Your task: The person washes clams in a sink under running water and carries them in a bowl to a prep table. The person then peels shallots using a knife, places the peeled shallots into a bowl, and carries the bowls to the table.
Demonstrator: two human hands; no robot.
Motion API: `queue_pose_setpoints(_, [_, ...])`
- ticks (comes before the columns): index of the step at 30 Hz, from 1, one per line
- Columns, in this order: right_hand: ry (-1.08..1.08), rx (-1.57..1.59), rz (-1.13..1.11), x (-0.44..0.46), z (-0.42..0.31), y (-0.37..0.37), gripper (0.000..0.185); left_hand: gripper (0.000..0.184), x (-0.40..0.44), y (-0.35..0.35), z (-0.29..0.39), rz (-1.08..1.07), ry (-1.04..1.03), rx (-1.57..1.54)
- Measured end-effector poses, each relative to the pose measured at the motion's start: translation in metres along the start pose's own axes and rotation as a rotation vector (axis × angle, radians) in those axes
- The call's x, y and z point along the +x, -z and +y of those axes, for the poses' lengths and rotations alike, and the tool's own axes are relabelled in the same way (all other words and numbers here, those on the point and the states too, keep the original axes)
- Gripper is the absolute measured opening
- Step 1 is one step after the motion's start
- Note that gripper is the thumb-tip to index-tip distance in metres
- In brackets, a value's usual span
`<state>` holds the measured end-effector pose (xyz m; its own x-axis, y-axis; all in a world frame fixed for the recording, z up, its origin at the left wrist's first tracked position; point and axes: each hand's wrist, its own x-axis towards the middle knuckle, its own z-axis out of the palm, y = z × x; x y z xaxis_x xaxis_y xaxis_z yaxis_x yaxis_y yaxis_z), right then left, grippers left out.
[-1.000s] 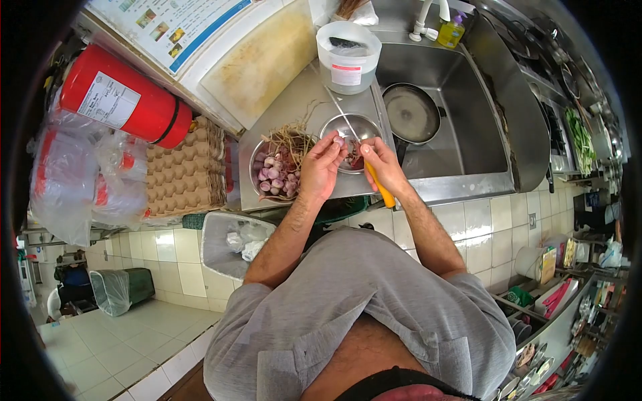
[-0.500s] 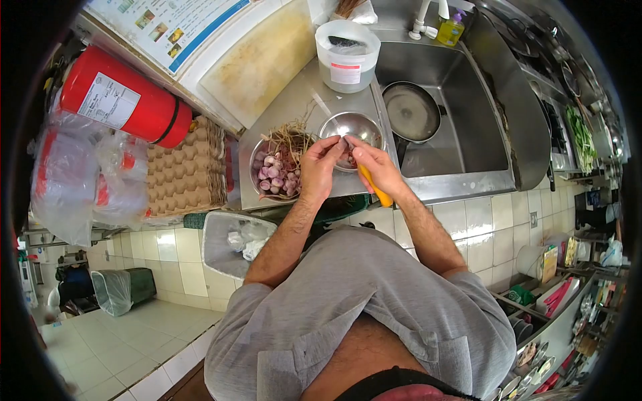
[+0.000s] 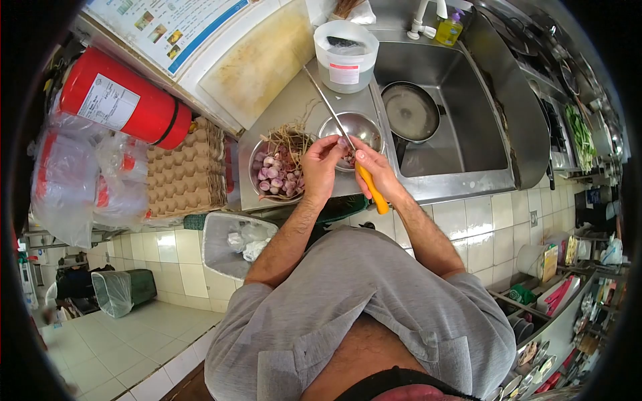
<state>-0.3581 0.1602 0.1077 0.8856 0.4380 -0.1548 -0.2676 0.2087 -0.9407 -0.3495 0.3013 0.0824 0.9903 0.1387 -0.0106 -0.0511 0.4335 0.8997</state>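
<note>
Between the fingertips of my left hand (image 3: 321, 167) is a small purple shallot (image 3: 344, 142). My right hand (image 3: 376, 172) is wrapped round the yellow handle of a knife (image 3: 372, 190), whose long thin blade points up and left, past the shallot. Both hands meet over the near edge of a steel bowl (image 3: 364, 127), and they hide part of what lies in it. Left of my left hand, a round bowl (image 3: 254, 175) holds several purple shallots (image 3: 275, 175) with dry stalks (image 3: 292, 142) at its back.
A white plastic bucket (image 3: 344, 73) stands behind the steel bowl. To the right, a pan (image 3: 411, 112) lies in the sink (image 3: 468, 113). Egg trays (image 3: 184, 167) and a red cylinder (image 3: 127, 100) are at the left. A lined bin (image 3: 231, 244) stands below the counter.
The knife blade has swung and now points further left, while its handle has turned more upright. My hands have drawn closer together than a second ago, around the shallot.
</note>
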Motion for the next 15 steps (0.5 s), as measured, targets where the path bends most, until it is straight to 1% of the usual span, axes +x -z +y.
queue_pose_setpoints(4, [-0.010,-0.050,-0.006,0.001,-0.002,-0.002,0.052,0.019,-0.003,-0.002,0.001,0.022,-0.056,0.119])
queue_pose_setpoints(6, [-0.012,-0.046,0.001,0.004,0.001,0.001,0.052,0.015,-0.006,-0.005,0.001,0.080,-0.119,0.229])
queue_pose_setpoints(8, [-0.017,-0.041,0.005,0.004,0.002,0.001,0.052,0.014,-0.009,-0.010,0.000,0.082,-0.153,0.234])
queue_pose_setpoints(9, [0.001,-0.012,0.032,0.004,-0.002,-0.001,0.048,0.013,-0.009,-0.011,0.001,0.082,-0.188,0.238])
queue_pose_setpoints(11, [0.019,0.016,0.061,0.003,-0.004,0.000,0.046,0.013,-0.008,-0.013,0.004,0.064,-0.171,0.180])
queue_pose_setpoints(13, [-0.108,0.188,0.007,0.004,-0.001,0.010,0.044,0.014,-0.005,-0.012,0.005,0.047,-0.158,0.125])
queue_pose_setpoints(14, [-0.108,0.189,0.005,0.004,0.002,0.012,0.044,0.015,-0.002,-0.008,0.004,0.024,-0.081,0.053])
queue_pose_setpoints(15, [-0.148,0.271,-0.014,0.004,0.005,0.013,0.043,0.016,0.001,-0.006,0.004,-0.001,-0.003,-0.019])
